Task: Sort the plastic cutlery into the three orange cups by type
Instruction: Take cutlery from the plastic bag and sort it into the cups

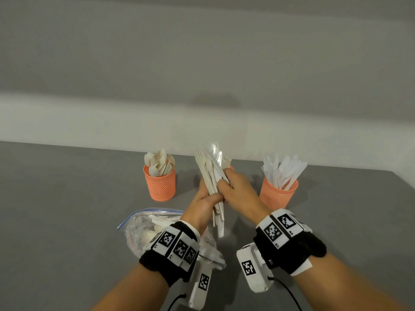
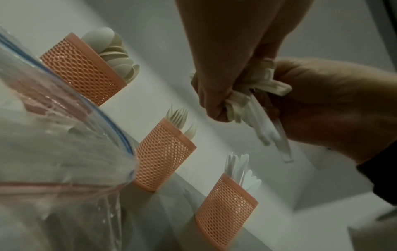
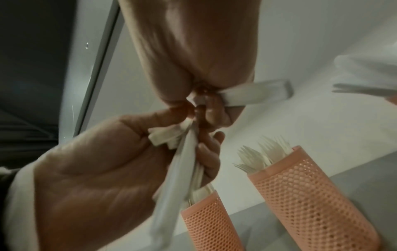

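Observation:
My left hand (image 1: 210, 197) grips a bundle of white and cream plastic cutlery (image 1: 211, 169), forks and knives, tines up, above the table's middle. My right hand (image 1: 224, 182) pinches one white piece (image 3: 253, 95) of that bundle from the right. Three orange mesh cups stand behind in a row. The left cup (image 1: 160, 185) holds spoons and the right cup (image 1: 278, 194) holds white knives. The middle cup (image 2: 163, 158) holds forks and is mostly hidden behind my hands in the head view.
A clear zip bag (image 1: 152, 225) with more cutlery lies on the grey table (image 1: 67, 209) under my left wrist. A pale wall runs right behind the cups. The table's right edge slants in past the right cup.

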`<state>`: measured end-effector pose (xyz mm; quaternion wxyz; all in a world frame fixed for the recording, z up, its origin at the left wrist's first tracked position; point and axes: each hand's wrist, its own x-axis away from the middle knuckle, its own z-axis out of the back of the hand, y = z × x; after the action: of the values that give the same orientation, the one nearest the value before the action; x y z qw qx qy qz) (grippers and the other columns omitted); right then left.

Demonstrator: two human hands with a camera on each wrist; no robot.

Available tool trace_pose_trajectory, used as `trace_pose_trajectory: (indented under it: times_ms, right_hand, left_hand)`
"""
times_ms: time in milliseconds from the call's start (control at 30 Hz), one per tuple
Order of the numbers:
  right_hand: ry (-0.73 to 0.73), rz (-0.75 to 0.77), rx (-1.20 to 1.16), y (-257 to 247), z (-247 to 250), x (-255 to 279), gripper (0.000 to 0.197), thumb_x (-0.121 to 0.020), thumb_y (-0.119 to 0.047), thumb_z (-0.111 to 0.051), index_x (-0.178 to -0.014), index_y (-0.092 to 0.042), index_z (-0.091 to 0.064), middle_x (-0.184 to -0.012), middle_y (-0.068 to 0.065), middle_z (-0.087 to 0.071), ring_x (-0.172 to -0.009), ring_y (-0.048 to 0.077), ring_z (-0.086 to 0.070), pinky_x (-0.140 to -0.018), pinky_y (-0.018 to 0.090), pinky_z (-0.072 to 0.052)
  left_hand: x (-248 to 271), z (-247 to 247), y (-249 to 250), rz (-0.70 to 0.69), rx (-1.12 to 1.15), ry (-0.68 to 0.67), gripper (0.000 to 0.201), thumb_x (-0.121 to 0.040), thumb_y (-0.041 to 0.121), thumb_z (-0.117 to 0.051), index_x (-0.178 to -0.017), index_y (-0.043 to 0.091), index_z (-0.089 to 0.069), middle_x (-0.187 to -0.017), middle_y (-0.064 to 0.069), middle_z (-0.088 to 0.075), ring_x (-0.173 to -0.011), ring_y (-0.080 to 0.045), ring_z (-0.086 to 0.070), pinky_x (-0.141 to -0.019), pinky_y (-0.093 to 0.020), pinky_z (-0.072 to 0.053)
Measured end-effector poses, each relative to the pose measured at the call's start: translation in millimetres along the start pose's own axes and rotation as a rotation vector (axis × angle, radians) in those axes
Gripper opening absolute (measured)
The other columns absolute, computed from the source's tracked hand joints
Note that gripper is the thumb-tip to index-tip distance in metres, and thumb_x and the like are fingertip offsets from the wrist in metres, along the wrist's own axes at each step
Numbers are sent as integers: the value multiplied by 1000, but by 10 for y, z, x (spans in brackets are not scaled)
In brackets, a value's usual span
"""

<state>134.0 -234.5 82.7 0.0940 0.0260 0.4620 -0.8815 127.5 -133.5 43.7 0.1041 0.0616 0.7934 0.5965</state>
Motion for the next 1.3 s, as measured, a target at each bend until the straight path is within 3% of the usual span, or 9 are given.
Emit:
trace_pose_trajectory:
  times_ms: [167, 300, 433, 533, 700, 867, 967, 1133, 1300]
  right_hand:
    - [2, -96, -235, 65, -12, 21, 30, -96, -14, -31, -115, -9, -54, -107, 17, -61, -90, 23, -62, -80, 36, -53]
    - [-48, -209, -633, 81, 62, 59, 32, -99, -14, -31, -120, -6, -53, -90, 8, -62, -49, -2, -57, -46, 13, -44]
    - [-65, -201, -720, 136, 130, 53, 31, -100, -19, -33, -116, -5, -55, -91, 15, -58, -61, 8, -55, -57, 22, -43]
    - [-55, -179, -775, 160, 272, 102, 26, -101, -17, -32, -96, -7, -55, -67, 7, -52, -47, 6, -49, -52, 21, -48]
    - [410, -129, -618, 323, 899, -1, 17, -100, -14, -35, -104, -11, -51, -72, -6, -47, -46, -5, -51, -47, 9, -41]
    - [821, -112, -213, 852, 1198, -236, 20, -96, -17, -42, -107, -6, -54, -106, 15, -58, -96, 26, -57, -89, 41, -46]
    - [714, -193, 50, 1127, 1057, -330, 21, -95, -10, -43, -101, 6, -55, -112, 25, -51, -99, 35, -53, -82, 30, -38]
    - [403, -440, 261, 1365, 956, -370, 23, -87, -15, -48, -64, -12, -46, -110, 21, -56, -81, 32, -59, -68, 33, -45]
    - [536, -266, 43, 1192, 1112, -474, 25, -87, -22, -52, -105, -6, -55, -113, 17, -53, -95, 31, -56, -85, 40, -47]
  left_hand:
    - [-11, -28, 1, -9, 69, 15, 42, -98, 11, -36, -139, 18, -35, -122, 1, -59, -106, -5, -60, -81, -14, -50]
    - [-30, -34, 41, 14, 177, 44, 31, -96, 11, -42, -127, 12, -46, -91, -14, -63, -66, -20, -64, -65, -28, -57]
    - [-70, -42, 57, 52, 242, 14, 33, -93, 8, -47, -125, 1, -48, -81, -17, -65, -57, -24, -64, -66, -34, -58]
    - [-106, -34, 53, 83, 258, -40, 30, -91, 1, -45, -121, -1, -52, -73, -12, -65, -60, -23, -63, -63, -30, -54]
    - [-168, -23, -2, 119, 138, -4, 20, -85, -5, -51, -104, 0, -51, -52, -3, -48, -48, -11, -46, -49, -20, -41]
    - [-181, -121, -37, 76, 56, -18, 25, -85, 10, -60, -109, 11, -57, -51, 6, -48, -47, -9, -40, -47, -20, -40]
    - [-206, -166, -47, 85, 22, 7, 17, -84, 11, -62, -101, 12, -57, -49, 8, -48, -43, -11, -40, -45, -22, -38]
    - [-224, -167, -18, 118, -59, 66, 24, -89, 16, -56, -66, 12, -48, -50, 0, -44, -43, -13, -43, -46, -23, -40]
    - [-224, -129, -8, 131, -9, 51, 31, -91, 18, -52, -60, 14, -50, -52, -4, -45, -43, -16, -42, -41, -24, -35]
